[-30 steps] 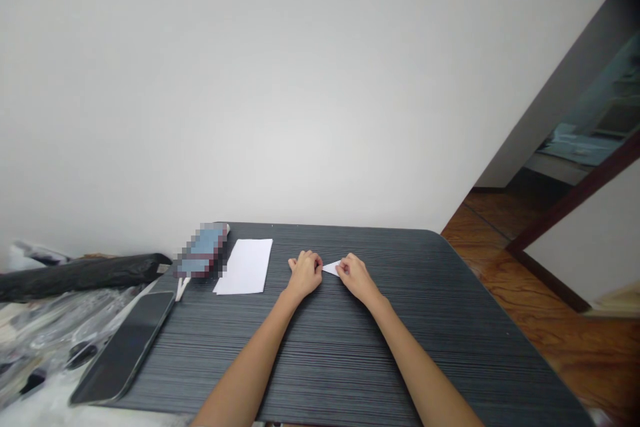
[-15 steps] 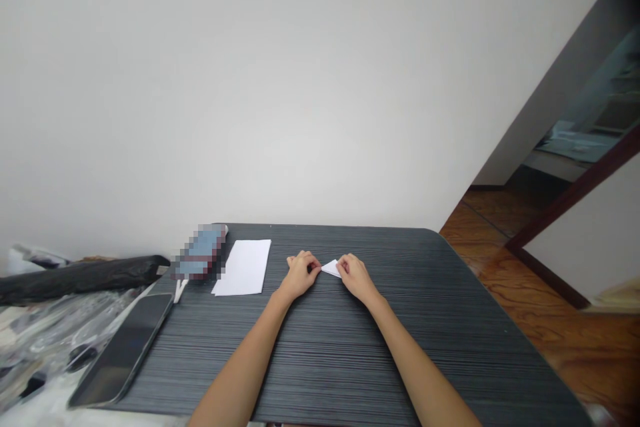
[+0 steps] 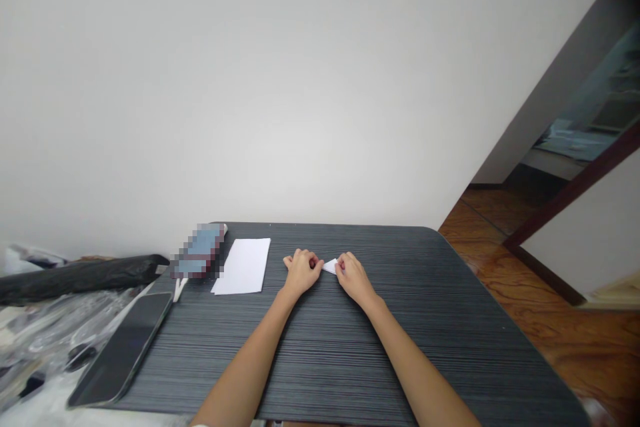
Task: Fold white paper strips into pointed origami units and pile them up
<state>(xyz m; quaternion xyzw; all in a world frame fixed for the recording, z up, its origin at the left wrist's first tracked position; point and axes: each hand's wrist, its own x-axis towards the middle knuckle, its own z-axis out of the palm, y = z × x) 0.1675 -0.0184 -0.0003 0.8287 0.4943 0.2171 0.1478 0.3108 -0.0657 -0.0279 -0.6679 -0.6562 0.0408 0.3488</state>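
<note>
Between my two hands is a small folded piece of white paper [image 3: 329,266], its visible part narrowing toward the left. My left hand [image 3: 303,270] pinches its left tip between thumb and fingers. At the other end my right hand [image 3: 351,274] has its fingers closed on the paper, hiding that edge. Both hands are low over the dark table [image 3: 330,353]. Left of my left hand lies a stack of white paper sheets [image 3: 243,267].
A blurred-out device [image 3: 200,250] with a white cable [image 3: 180,288] lies at the table's far left. A black phone-like slab [image 3: 123,350] rests along the left edge. Beyond it are plastic-wrapped items [image 3: 60,327] and a long black bundle [image 3: 85,277]. A white wall [image 3: 310,80] rises behind.
My left hand has shifted slightly right, covering more of the paper's left tip. My right hand has moved very slightly left and keeps its hold.
</note>
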